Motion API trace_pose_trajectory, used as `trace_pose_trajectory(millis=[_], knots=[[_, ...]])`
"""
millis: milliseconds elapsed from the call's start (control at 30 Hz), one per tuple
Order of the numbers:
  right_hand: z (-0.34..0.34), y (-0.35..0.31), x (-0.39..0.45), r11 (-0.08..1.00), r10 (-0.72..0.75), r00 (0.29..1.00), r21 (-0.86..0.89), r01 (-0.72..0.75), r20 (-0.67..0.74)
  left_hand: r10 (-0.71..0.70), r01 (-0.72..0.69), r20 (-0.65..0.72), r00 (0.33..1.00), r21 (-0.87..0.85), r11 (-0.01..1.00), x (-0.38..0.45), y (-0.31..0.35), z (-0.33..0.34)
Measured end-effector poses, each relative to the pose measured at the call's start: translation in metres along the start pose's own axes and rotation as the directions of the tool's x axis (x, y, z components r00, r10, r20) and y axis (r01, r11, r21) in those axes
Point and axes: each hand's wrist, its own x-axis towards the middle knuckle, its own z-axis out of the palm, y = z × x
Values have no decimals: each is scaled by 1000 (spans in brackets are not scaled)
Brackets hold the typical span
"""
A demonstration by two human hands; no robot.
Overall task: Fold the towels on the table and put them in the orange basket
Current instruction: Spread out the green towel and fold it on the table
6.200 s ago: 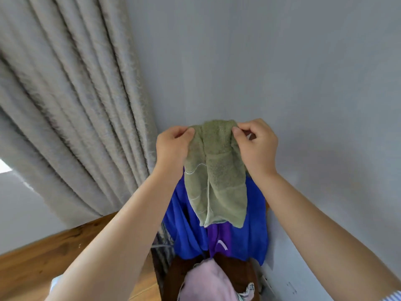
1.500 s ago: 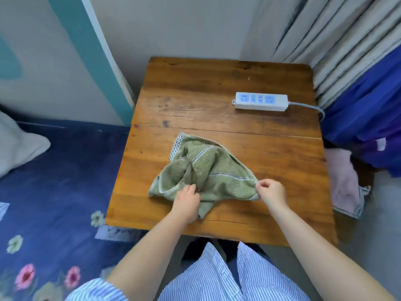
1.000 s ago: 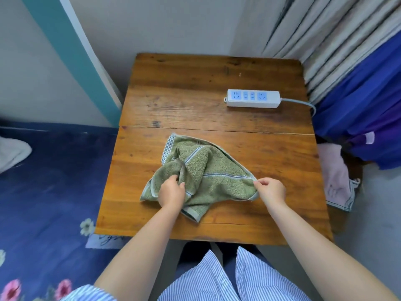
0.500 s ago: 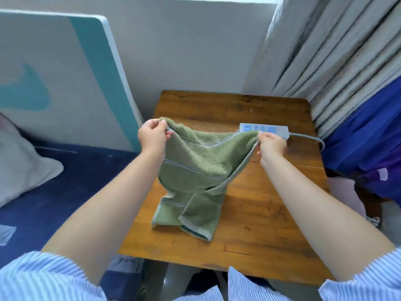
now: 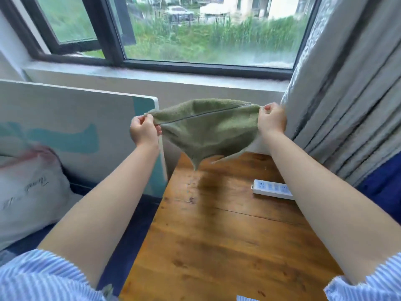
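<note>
Since half a second ago, both hands have lifted the green towel (image 5: pixel 208 131) fully clear of the desk (image 5: pixel 219 231). Left hand (image 5: pixel 143 131) and right hand (image 5: pixel 270 122) each pinch a top corner in their fingers, towel sagging between. For a square fold, keep the top edge taut and level before lowering.

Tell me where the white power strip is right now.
In the head view, the white plastic power strip lies flat on the right side of the brown wooden table, beside the grey curtain, partly hidden by the person's right forearm.

surface: wooden table (image 5: pixel 217 246) | on it: white power strip (image 5: pixel 272 189) (right side, partly behind an arm)
</note>
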Motion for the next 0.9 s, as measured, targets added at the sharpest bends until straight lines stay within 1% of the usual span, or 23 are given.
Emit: trace_pose_trajectory(millis=[33,100,167,233,300,333,367,433,533,600,633,733,767,800,833,867,900], knots=[[-1,10,-5,997,10,998,-75,-6,59,-29,28,2,1000,110,994,0,-10,-11],[0,39,-16,974,63,984,-223,-25,169,-108,93,26,994,329,940,-3,-36,-34],[2,76,-35,923,165,952,-382,-57,258,-203,144,49,978,544,827,-10,-68,-58],[4,115,-57,849,272,902,-525,-60,336,-286,145,68,956,736,662,-21,-100,-81],[5,150,-85,762,379,836,-647,-38,397,-380,76,105,919,898,434,-35,-131,-103],[5,166,-100,709,436,800,-705,-24,412,-445,24,122,887,951,308,-43,-145,-113],[5,182,-115,660,484,769,-751,-8,417,-506,-31,129,853,980,198,-52,-160,-122],[3,209,-142,588,571,704,-809,9,423,-629,-117,113,770,993,35,-67,-184,-138],[-1,235,-173,534,646,599,-841,89,474,-759,-246,69,647,962,-122,-87,-201,-154],[-3,245,-185,503,666,569,-854,135,482,-788,-322,29,614,921,-218,-94,-211,-161],[-3,250,-189,488,672,564,-860,150,480,-803,-349,13,596,905,-244,-97,-214,-162],[-9,262,-203,475,667,559,-859,189,492,-843,-451,45,536,860,-241,-109,-220,-164],[-12,266,-207,476,661,557,-855,206,503,-851,-476,49,522,845,-243,-112,-223,-166],[-15,271,-211,473,667,539,-851,227,515,-854,-487,53,517,839,-243,-116,-225,-170],[-20,275,-215,475,675,506,-841,259,537,-862,-475,43,506,848,-237,-119,-227,-173],[-24,281,-220,464,702,454,-836,293,548,-878,-470,36,477,855,-220,-123,-229,-178],[-29,283,-224,448,736,387,-828,335,555,-901,-448,9,434,870,-207,-126,-231,-184]])
